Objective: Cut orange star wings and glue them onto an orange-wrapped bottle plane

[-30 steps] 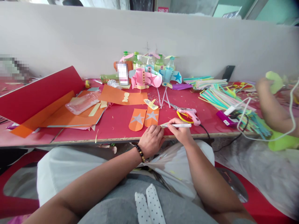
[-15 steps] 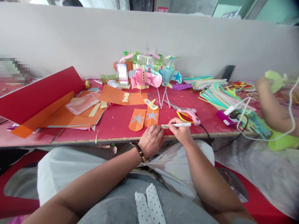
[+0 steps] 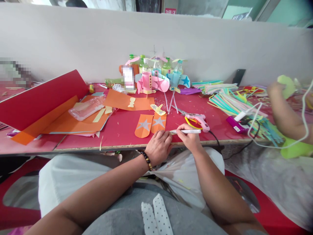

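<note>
A: Starting and ending with the head view, and centring the clock on the gap between the hands, what are they doing?

B: The left hand (image 3: 159, 147) is lying flat near the close edge of the red tabletop (image 3: 122, 122), fingers together. I can't tell whether it is pinching anything underneath. The right hand (image 3: 190, 139) is holding a white pen (image 3: 192, 131) in a narrow pinch, the tip pointing toward nine o'clock.

A: Where is the piece being worked on?

B: A small pale piece (image 3: 173, 132) is just showing between the hands, at the pen's working end; the left fingertips seem to be covering part of it.

A: What is changing?

B: Very little. Compared with half a second ago, both hands are keeping their places, and only the pen seems to be shifting slightly. I'm judging that fine pen work is still going on, with the pale piece being steadied.

A: And around them?

B: Two star-marked orange pieces (image 3: 143, 126) are lying toward ten and eleven o'clock. A pink glue gun (image 3: 200, 120) is resting at two. Bottle models (image 3: 147, 80) are standing just short of twelve. Far out toward two, beyond the paper strips (image 3: 238, 101), another person's hand (image 3: 276, 88) is holding a yellow-green piece (image 3: 287, 86).
</note>
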### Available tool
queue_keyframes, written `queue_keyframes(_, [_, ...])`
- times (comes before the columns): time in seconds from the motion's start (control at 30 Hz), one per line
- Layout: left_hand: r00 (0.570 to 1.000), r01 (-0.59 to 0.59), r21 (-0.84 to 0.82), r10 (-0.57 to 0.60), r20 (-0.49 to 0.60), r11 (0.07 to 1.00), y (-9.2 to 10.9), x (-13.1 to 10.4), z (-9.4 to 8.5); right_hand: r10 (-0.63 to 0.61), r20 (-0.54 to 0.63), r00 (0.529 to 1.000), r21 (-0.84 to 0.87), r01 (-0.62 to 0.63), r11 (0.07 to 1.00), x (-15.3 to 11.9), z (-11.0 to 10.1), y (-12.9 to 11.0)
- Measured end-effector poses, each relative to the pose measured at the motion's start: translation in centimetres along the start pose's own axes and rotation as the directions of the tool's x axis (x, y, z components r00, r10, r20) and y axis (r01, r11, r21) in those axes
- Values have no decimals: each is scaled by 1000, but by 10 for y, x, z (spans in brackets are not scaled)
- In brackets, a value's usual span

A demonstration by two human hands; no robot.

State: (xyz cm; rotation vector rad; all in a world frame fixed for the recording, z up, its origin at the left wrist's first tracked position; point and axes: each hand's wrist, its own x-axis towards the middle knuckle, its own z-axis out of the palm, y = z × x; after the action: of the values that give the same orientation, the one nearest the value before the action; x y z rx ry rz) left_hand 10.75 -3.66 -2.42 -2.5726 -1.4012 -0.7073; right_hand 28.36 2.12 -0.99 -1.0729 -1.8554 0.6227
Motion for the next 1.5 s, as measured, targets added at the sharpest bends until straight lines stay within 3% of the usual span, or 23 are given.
queue_keyframes(0.63, [999, 26, 9, -26, 25, 1000, 2, 0, -2, -49, 93, 994, -20, 51, 999, 0, -1, 1])
queue_keyframes(1.07, [1000, 23, 42, -23, 17, 999, 2, 0, 0, 4, -60, 998, -46, -7, 999, 2, 3, 5])
queue_keyframes(1.5, [1000, 17, 49, -18, 20, 999, 1, -1, 0, -11, 14, 1000, 6, 11, 1000, 0, 1, 4])
